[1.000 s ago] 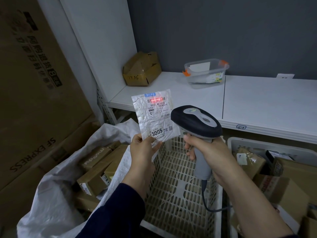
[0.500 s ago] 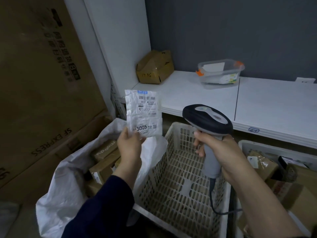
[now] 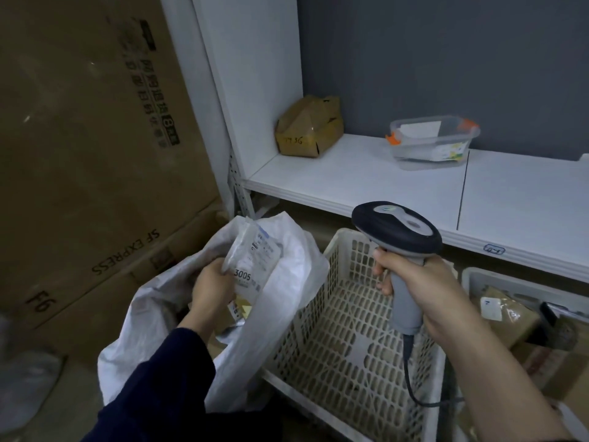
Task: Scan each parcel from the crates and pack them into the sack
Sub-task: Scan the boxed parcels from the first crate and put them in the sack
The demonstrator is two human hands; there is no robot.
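Now partway: left grip point(image 3: 212, 288) clamped on flat parcel point(image 3: 255, 260), inside sack point(image 3: 296, 275) mouth near its right rim. Over near crate point(image 3: 318, 314), seemingly empty, right grip point(image 3: 427, 288) clamped round scanner point(image 3: 398, 224). In right crate point(image 3: 510, 277), more parcels point(image 3: 506, 317), likely left to scan.

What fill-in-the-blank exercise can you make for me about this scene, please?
1. The left hand holds a parcel at the mouth of the white ____.
2. The right hand grips a ____ over the pale crate.
3. On the shelf, the clear tub stands to the ____ of the brown box.

Missing words: sack; scanner; right.
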